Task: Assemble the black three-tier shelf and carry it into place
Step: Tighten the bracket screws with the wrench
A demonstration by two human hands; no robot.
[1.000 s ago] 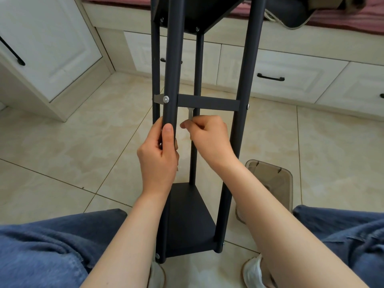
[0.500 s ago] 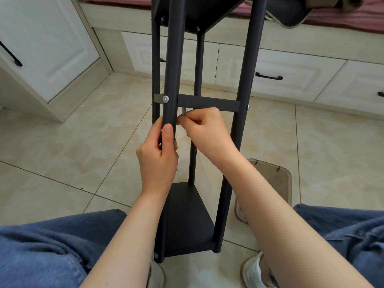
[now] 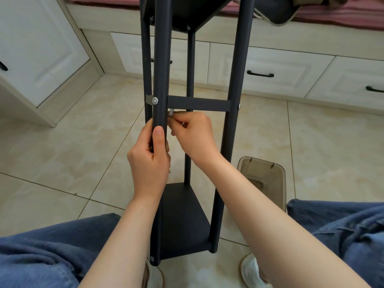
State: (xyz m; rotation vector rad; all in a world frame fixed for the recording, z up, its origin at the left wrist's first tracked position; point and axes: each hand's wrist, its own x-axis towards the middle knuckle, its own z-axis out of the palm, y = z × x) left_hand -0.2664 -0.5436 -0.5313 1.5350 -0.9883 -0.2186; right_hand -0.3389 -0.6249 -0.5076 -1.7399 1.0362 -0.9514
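Note:
The black three-tier shelf (image 3: 234, 104) stands upright on the tiled floor between my knees, its bottom board (image 3: 182, 223) low and another board overhead. My left hand (image 3: 150, 161) grips the near left post (image 3: 161, 65), thumb up along it. My right hand (image 3: 193, 136) pinches a small silver tool (image 3: 171, 112), likely a hex key, just below the middle board's edge (image 3: 198, 103), beside the left post. A silver bolt head (image 3: 154, 100) shows on that post at the middle board's height.
A translucent brown plastic lid (image 3: 264, 179) lies on the floor right of the shelf. White cabinets and drawers with black handles (image 3: 259, 74) line the back wall; a white cupboard (image 3: 37, 53) stands at the left. My blue-jeaned legs and white shoes flank the shelf's base.
My right hand has risen and moved left, bringing the silver tool up under the middle board beside the left post. My left hand keeps its grip on the post.

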